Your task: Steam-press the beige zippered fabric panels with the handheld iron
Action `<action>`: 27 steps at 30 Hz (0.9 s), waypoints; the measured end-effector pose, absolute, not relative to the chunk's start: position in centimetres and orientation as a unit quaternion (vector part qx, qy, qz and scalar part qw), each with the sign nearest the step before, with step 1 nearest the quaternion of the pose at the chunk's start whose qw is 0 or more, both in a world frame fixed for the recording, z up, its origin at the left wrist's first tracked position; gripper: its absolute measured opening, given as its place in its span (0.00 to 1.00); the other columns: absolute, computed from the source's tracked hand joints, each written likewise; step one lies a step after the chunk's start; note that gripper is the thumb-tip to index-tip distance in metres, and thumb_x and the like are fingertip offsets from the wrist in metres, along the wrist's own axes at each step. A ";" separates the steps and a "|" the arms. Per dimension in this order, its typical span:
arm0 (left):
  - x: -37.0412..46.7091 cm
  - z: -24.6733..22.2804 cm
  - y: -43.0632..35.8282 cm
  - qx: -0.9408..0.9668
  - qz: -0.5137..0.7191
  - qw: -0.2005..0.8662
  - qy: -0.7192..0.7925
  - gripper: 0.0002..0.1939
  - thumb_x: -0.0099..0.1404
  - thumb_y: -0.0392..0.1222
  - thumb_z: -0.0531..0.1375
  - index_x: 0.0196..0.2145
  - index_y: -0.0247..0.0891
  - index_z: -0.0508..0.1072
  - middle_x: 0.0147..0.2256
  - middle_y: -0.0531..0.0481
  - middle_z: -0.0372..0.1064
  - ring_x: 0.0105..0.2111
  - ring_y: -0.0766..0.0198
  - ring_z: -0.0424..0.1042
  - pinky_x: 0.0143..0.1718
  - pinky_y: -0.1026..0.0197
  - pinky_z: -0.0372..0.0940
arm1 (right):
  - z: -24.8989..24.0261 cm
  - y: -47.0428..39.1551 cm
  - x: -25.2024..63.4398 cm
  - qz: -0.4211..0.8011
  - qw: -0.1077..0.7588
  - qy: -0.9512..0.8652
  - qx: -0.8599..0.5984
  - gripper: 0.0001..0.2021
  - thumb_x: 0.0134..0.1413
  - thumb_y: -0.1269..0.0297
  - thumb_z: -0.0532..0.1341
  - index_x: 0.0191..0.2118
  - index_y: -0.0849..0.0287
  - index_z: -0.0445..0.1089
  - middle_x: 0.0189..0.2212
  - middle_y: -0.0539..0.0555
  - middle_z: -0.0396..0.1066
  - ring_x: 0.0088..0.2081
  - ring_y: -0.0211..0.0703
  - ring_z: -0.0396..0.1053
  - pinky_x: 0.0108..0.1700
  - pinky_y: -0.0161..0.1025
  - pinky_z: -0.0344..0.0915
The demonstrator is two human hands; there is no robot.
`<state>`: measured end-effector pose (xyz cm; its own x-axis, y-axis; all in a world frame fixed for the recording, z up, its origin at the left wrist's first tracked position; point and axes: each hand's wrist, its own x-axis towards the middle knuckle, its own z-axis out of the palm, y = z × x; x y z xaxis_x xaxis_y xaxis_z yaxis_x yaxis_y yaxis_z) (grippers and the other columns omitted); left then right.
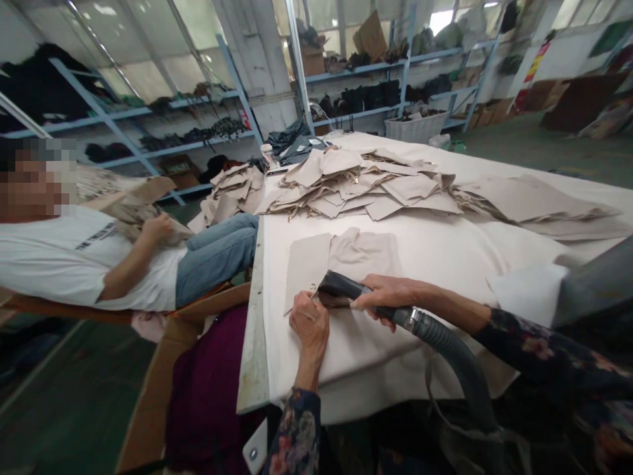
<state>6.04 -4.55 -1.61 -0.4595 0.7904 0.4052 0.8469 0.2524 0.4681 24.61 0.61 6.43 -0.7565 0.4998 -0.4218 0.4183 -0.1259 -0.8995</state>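
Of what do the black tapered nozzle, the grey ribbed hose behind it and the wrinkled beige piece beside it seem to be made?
Black tapered nozzle: probably hard plastic, smooth with faint highlights; rubber is possible.
Grey ribbed hose: likely flexible plastic, dull, shown by its ridges and curve.
Wrinkled beige piece: matt, apparently cloth, judging by its soft creases; weave unclear.

Soft daylight, dim near edges.
Pale light enters by far windows (158, 39), one pane (442, 22) glaring; the white tablecloth (435, 244) is bright, the near-left floor (99, 396) dark; wide-angle distortion stretches the margins, and pixel blocks mask a seated person's head (34, 178).
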 end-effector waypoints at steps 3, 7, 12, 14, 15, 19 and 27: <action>6.1 -1.8 -4.4 -0.519 -0.312 0.066 -0.793 0.06 0.57 0.32 0.51 0.31 0.35 0.68 0.30 0.45 0.68 0.30 0.59 0.68 0.31 0.60 0.54 | 5.2 1.4 23.9 0.668 0.055 -0.658 -0.344 0.13 0.49 0.58 0.61 0.29 0.63 0.61 0.18 0.47 0.65 0.14 0.35 0.66 0.15 0.32 0.67; 6.1 -2.0 -4.1 -0.523 -0.276 0.096 -0.800 0.08 0.58 0.31 0.50 0.33 0.34 0.68 0.30 0.44 0.68 0.30 0.59 0.67 0.31 0.60 0.54 | 3.9 2.1 23.4 0.693 0.087 -0.641 -0.318 0.14 0.50 0.56 0.60 0.26 0.63 0.63 0.16 0.48 0.65 0.14 0.36 0.66 0.15 0.33 0.68; 6.2 -2.0 -4.1 -0.542 -0.263 0.107 -0.791 0.11 0.60 0.31 0.50 0.37 0.34 0.70 0.31 0.44 0.69 0.32 0.60 0.68 0.32 0.60 0.55 | 3.1 2.1 23.6 0.720 0.123 -0.617 -0.293 0.16 0.51 0.56 0.60 0.23 0.64 0.63 0.15 0.48 0.64 0.13 0.34 0.63 0.17 0.35 0.70; 6.4 -1.9 -4.2 -0.559 -0.246 0.110 -0.784 0.11 0.61 0.32 0.50 0.36 0.35 0.71 0.31 0.45 0.68 0.31 0.60 0.67 0.32 0.61 0.55 | 2.8 1.9 23.8 0.732 0.140 -0.601 -0.288 0.15 0.51 0.56 0.59 0.24 0.64 0.63 0.15 0.47 0.64 0.13 0.33 0.63 0.18 0.36 0.70; 6.5 -1.9 -4.3 -0.571 -0.233 0.112 -0.779 0.11 0.62 0.32 0.50 0.35 0.35 0.72 0.31 0.45 0.68 0.31 0.61 0.67 0.32 0.61 0.55 | 2.7 1.8 23.9 0.738 0.150 -0.590 -0.290 0.14 0.51 0.57 0.59 0.25 0.64 0.63 0.16 0.47 0.64 0.13 0.33 0.63 0.18 0.36 0.70; 7.0 -1.8 -4.7 -0.614 -0.191 0.109 -0.758 0.12 0.63 0.32 0.49 0.35 0.36 0.72 0.31 0.46 0.67 0.30 0.61 0.66 0.31 0.61 0.55 | 2.7 1.1 24.6 0.724 0.183 -0.580 -0.326 0.13 0.51 0.58 0.59 0.25 0.63 0.62 0.17 0.48 0.65 0.13 0.33 0.63 0.17 0.33 0.68; 7.5 -1.6 -5.1 -0.718 -0.161 0.080 -0.672 0.11 0.64 0.32 0.48 0.34 0.38 0.70 0.34 0.47 0.65 0.32 0.62 0.65 0.34 0.62 0.57 | 4.7 -2.0 27.2 0.647 0.230 -0.602 -0.408 0.16 0.51 0.54 0.59 0.24 0.62 0.61 0.17 0.48 0.64 0.14 0.35 0.64 0.16 0.34 0.66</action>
